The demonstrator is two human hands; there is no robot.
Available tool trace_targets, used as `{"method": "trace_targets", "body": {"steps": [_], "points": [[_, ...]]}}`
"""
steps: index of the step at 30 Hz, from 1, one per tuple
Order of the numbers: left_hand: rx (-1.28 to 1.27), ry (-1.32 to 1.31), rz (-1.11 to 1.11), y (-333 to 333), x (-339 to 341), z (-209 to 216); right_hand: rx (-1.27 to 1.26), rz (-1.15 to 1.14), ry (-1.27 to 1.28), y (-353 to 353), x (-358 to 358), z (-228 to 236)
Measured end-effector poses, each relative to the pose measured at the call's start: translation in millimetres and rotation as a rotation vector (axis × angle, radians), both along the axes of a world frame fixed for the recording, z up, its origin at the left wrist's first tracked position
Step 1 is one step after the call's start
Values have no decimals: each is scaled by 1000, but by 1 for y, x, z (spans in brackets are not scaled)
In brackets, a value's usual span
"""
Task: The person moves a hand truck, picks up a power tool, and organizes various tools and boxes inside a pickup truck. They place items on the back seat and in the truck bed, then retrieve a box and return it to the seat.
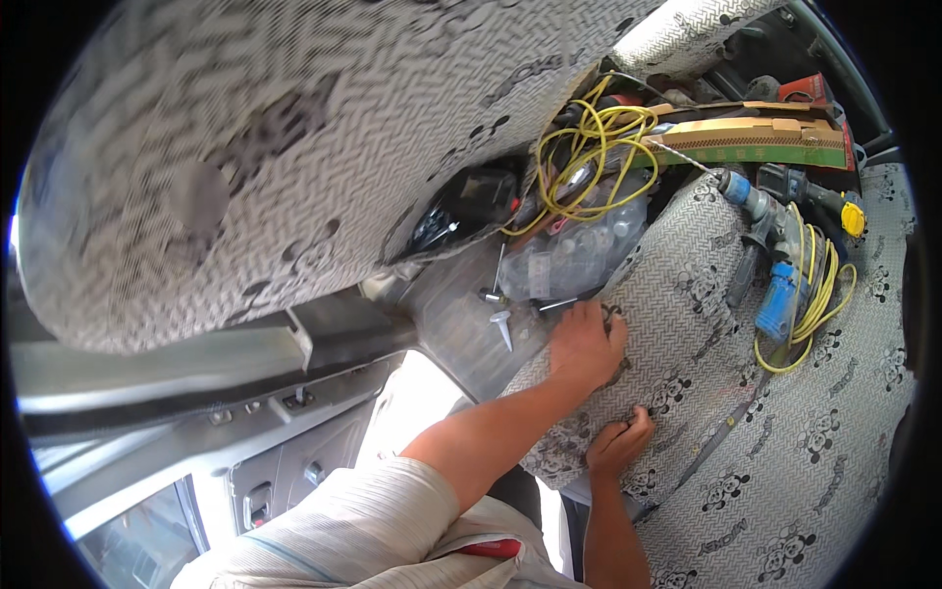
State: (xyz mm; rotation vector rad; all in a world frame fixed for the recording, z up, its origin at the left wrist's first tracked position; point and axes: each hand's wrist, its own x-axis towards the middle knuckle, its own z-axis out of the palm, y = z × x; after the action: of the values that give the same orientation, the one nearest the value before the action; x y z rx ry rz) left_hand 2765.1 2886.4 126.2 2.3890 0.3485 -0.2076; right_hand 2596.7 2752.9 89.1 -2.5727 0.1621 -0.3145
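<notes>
Head view shows a front seat's patterned back (pixel 324 147) standing to the upper left of the seat cushion (pixel 687 324), the landmark here, which lies right of centre in a cartoon-printed grey cover. Left of the cushion spreads the dark floor (pixel 446 309), and lower left of it is a door panel (pixel 294 476). Beyond the cushion's far end lies a long cardboard box (pixel 756 142) with a green side. Clear plastic bottles (pixel 579 260) lie beside its upper left edge, under a loose yellow cord (pixel 589 172). A blue-and-grey power tool (pixel 760 211) lies at its upper right. At the cushion's near-left edge, the left hand (pixel 586 346) rests with bent fingers over the cover; below it, the right hand (pixel 620 444) touches the cover, fingers curled. Whether either grips fabric, I cannot tell. Left of the cushion, a small white pointed piece (pixel 502 329) lies on the floor.
</notes>
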Motion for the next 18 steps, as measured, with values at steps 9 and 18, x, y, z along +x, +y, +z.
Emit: {"method": "trace_targets", "body": {"steps": [9,18], "points": [[-256,-57,84,71,-83,25,26,-84,-18,0,-3,-12],[-177,70,509,190,-374,48,-34,-79,-43,-4,-4,-12]]}}
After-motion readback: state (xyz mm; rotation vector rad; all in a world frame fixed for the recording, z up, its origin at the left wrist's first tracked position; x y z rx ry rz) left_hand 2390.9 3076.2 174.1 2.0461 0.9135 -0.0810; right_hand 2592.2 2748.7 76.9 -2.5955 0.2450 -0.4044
